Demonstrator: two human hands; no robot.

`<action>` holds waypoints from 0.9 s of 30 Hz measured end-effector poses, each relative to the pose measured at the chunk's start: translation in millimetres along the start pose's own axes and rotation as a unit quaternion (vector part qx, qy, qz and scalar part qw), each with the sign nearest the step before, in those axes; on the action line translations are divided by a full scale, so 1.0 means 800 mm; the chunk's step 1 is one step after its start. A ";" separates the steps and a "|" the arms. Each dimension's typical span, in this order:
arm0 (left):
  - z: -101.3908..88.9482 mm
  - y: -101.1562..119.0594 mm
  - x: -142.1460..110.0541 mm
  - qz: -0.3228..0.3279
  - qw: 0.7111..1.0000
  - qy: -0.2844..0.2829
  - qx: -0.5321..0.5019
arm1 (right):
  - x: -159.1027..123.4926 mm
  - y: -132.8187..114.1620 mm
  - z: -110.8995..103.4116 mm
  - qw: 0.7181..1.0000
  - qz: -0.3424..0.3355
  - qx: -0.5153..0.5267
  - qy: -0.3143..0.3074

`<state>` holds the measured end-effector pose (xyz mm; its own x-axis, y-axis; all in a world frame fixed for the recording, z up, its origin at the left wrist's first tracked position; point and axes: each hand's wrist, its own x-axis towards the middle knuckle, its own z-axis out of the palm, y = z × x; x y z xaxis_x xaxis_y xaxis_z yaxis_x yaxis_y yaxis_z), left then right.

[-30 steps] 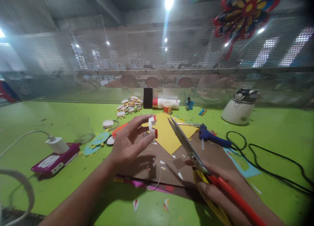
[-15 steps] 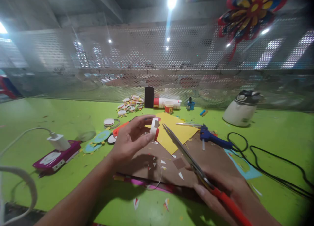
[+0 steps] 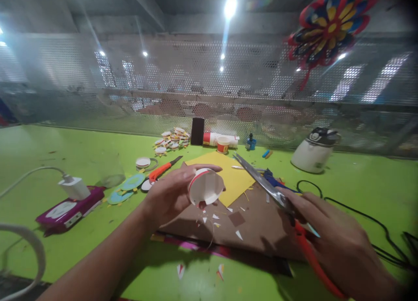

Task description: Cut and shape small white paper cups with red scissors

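Note:
My left hand (image 3: 170, 194) is closed around a small round white paper piece with a red rim (image 3: 205, 187), its flat face turned toward me, held above the brown card sheet (image 3: 257, 222). My right hand (image 3: 339, 244) grips the red handles of a pair of scissors (image 3: 267, 187); the blades look nearly closed and point up and left, away from the round piece. A yellow paper sheet (image 3: 233, 179) lies under the scissors' tip. Small paper offcuts lie scattered on the brown card.
On the green table: a charger on a magenta power strip (image 3: 67, 205), an orange utility knife (image 3: 161, 169), cut paper discs (image 3: 126, 190), a pile of finished round pieces (image 3: 171, 140), a glue bottle (image 3: 219, 139), a blue glue gun (image 3: 272, 179), black cable (image 3: 365, 222), a white cooker (image 3: 314, 150). Mesh wall behind.
My left hand has turned the round piece from edge-on to face-on and lowered it a little. My right hand has swung the scissors to the right, away from the piece.

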<state>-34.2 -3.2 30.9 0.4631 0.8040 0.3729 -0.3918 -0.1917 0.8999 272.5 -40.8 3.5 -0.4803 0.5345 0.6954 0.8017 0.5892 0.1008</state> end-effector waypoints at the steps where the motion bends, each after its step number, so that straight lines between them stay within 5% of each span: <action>1: 0.001 0.000 0.000 -0.014 1.000 -0.007 -0.010 | 0.001 0.003 0.001 1.000 -0.007 -0.003 -0.004; 9: -0.002 -0.011 0.002 -0.044 0.997 -0.041 -0.056 | 0.010 0.006 0.020 0.997 -0.072 0.008 -0.020; 27: -0.006 -0.018 0.003 -0.105 0.984 -0.081 -0.119 | 0.019 0.030 0.012 0.988 -0.144 -0.004 -0.052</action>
<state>-31.6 4.1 17.9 0.6660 0.7085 0.2334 -0.4407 0.1212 0.8894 281.1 -12.5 9.3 -0.7218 0.4051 0.5612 0.6295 0.7212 0.2890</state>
